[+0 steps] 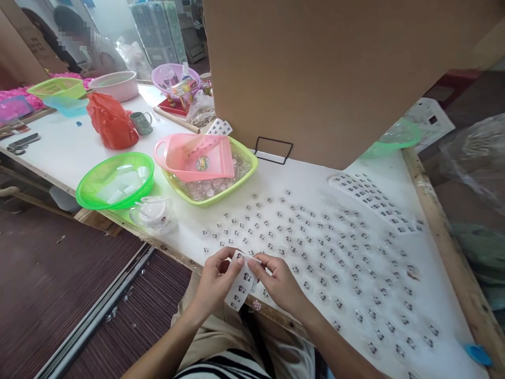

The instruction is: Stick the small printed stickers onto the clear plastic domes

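Both hands meet at the table's front edge over a white strip of panda stickers (pixel 240 288). My left hand (pixel 216 276) pinches the strip's upper part, thumb on top. My right hand (pixel 278 276) is closed, thumb and fingertips at the strip's upper right corner; whether it grips the paper or a single peeled sticker cannot be made out. Just beyond the hands, many small clear discs with panda pictures (pixel 303 252) are spread in rows over the white table (pixel 189 231). A fanned stack of sticker sheets (pixel 374 202) lies at the far right.
A large cardboard box (pixel 315 79) stands at the back. On the left are a green bowl (pixel 84 192) with white pieces, a yellow-green basket (pixel 248 158) under a pink tray (pixel 179 152), a plastic bag (pixel 158 216), a red bag (pixel 112 123) and a mug (pixel 141 123). A person (pixel 98 52) sits beyond.
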A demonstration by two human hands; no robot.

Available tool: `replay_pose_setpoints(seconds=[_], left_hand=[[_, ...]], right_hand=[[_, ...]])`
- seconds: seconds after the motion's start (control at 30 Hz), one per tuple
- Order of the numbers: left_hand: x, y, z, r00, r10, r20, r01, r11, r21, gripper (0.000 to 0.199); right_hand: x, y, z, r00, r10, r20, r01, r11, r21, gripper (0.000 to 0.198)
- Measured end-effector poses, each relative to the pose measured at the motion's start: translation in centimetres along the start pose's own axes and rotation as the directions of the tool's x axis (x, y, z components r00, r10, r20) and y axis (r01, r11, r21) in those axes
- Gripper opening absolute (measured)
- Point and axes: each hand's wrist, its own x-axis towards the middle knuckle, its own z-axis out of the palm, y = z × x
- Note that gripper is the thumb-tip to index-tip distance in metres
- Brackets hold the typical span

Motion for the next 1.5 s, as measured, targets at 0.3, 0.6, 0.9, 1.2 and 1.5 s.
replay_pose_setpoints(seconds=[0.3,0.6,0.9,1.2,1.5], left_hand=[[-0.4,0.2,-0.1,0.996,0.032,-0.086,-0.028,0.999,0.041,0.041],[-0.8,0.2,0.1,0.993,0.047,-0.108,-0.03,0.988,0.154,0.045],[-0.9,0.3,0.7,0.997,0.055,-0.062,-0.038,0.966,0.254,0.045],[-0.4,-1.2,0.6,0.998,0.029,0.054,-0.043,0.963,0.267,0.043],[-0.8,-3.2,-0.9,1.0,0.001,0.027,-0.008,0.963,0.27,0.046]], right_hand=[[-0.4,-0.1,-0.1,0.983,-0.12,-0.142,0.098,0.984,-0.148,0.017],[-1.2,-0.7,-0.4,0.89,-0.399,-0.22,0.334,0.9,-0.279,0.008],[0.2,-1.5,0.3,0.942,-0.239,-0.236,0.266,0.96,0.089,0.055],[2.2,-1.4,-4.3,0.846,-0.317,-0.429,0.378,0.924,0.063,0.047],[8.9,5.0,-27.2,0.629,-0.102,-0.771,-0.227,0.924,-0.308,0.05]])
